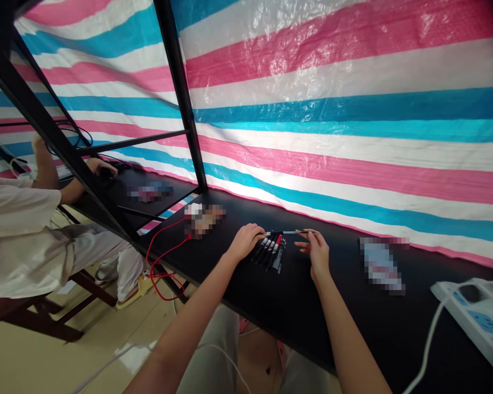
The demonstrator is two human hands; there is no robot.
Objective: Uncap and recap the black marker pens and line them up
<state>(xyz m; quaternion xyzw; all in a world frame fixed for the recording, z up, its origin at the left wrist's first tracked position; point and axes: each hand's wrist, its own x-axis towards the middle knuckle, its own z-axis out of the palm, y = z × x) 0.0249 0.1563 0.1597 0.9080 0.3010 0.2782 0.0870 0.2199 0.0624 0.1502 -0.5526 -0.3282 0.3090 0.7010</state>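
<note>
My left hand [248, 241] is closed on the left end of a slim pen [290, 233], dark with a pale grey stretch in the middle. The thumb and forefinger of my right hand [318, 251] pinch its right end, with the other fingers partly spread. The pen lies almost level, just over the black table. Below it, a row of several black pens [269, 254] with white markings fans out on the table, one showing a red part. Whether the held pen is one whole piece or two parts, I cannot tell.
The black table [296, 312] runs along a striped plastic sheet [353, 137]. A white power strip [476, 317] stands at the right, a blurred packet [382, 265] nearer. Red cables [148, 257] hang at the left. Beyond a black metal frame [184, 98] sits another person [20, 235].
</note>
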